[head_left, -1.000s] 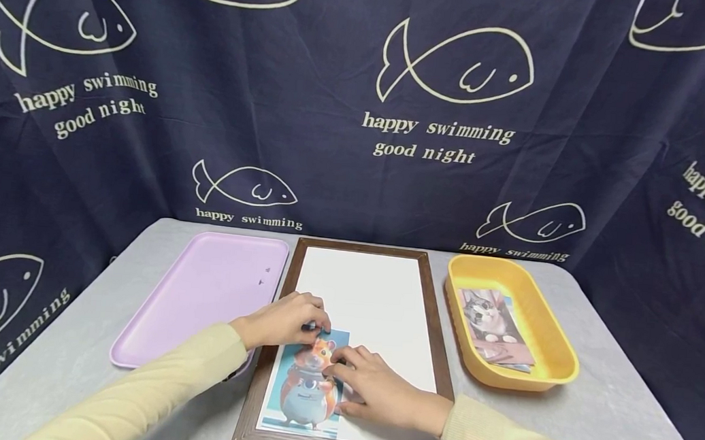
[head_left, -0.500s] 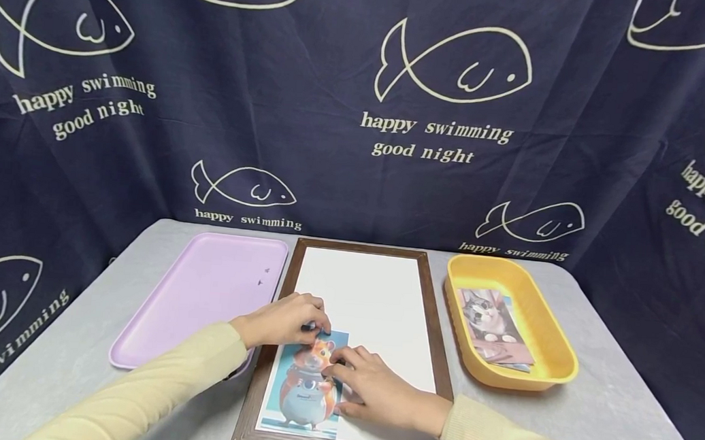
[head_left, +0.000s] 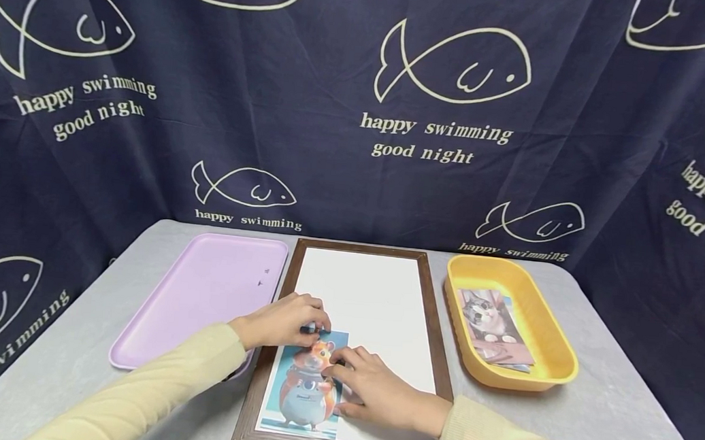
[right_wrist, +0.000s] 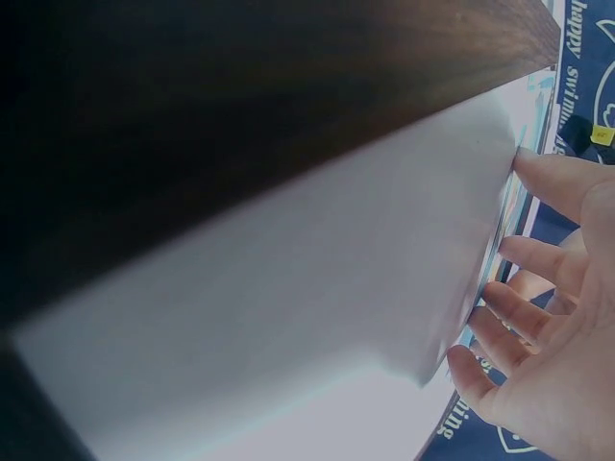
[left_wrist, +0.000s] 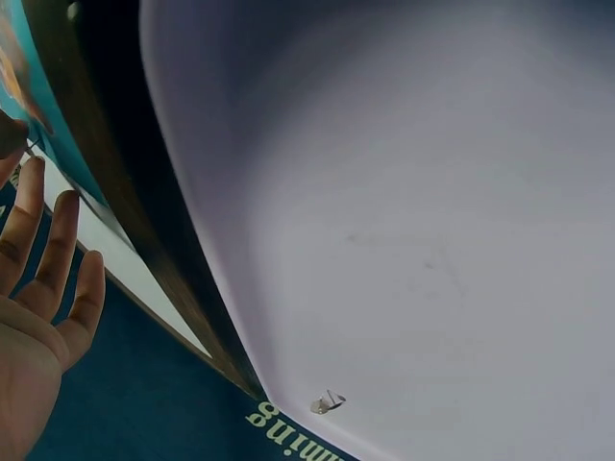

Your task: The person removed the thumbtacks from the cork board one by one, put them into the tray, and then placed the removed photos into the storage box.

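A hamster picture (head_left: 307, 404) on blue card lies at the lower left of a white board (head_left: 367, 292) with a brown wooden frame (head_left: 437, 321). My left hand (head_left: 292, 319) is at the picture's top edge. Its thumb and index finger pinch a tiny thin thing, seemingly a pushpin (left_wrist: 35, 146), partly hidden by the fingers; the other fingers are spread. Fingertips of my right hand (head_left: 380, 394) rest along the picture's right side, and the right wrist view shows the fingers lightly bent with nothing gripped.
On the left, a lilac tray (head_left: 199, 305) holds a few small pins (head_left: 260, 283) near its right edge. To the right stands a yellow basin (head_left: 550, 329) with a cat picture (head_left: 493, 322) on top of other cards. A dark blue fish-print curtain (head_left: 335, 110) hangs behind the grey table.
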Tool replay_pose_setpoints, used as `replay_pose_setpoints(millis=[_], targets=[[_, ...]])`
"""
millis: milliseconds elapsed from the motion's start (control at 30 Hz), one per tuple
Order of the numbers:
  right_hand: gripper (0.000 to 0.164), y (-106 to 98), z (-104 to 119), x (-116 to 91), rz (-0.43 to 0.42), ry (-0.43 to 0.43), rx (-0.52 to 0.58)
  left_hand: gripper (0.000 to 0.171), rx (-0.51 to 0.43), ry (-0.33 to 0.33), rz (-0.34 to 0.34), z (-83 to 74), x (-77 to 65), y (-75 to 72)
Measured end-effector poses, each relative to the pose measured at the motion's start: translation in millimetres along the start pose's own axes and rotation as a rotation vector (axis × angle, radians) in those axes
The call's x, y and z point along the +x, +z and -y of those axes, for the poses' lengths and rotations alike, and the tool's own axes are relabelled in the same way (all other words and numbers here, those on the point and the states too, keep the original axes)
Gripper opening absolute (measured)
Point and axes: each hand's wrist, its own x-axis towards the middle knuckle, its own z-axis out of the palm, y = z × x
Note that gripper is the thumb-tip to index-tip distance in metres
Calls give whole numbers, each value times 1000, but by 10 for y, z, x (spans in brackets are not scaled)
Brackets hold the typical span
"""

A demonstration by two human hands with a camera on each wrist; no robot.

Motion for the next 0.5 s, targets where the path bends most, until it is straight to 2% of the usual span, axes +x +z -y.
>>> replay_pose_setpoints(millis=[500], targets=[[48,0,-6,-13,-11,-18,-9,17,-9,-22,16,-7,-11,-16]])
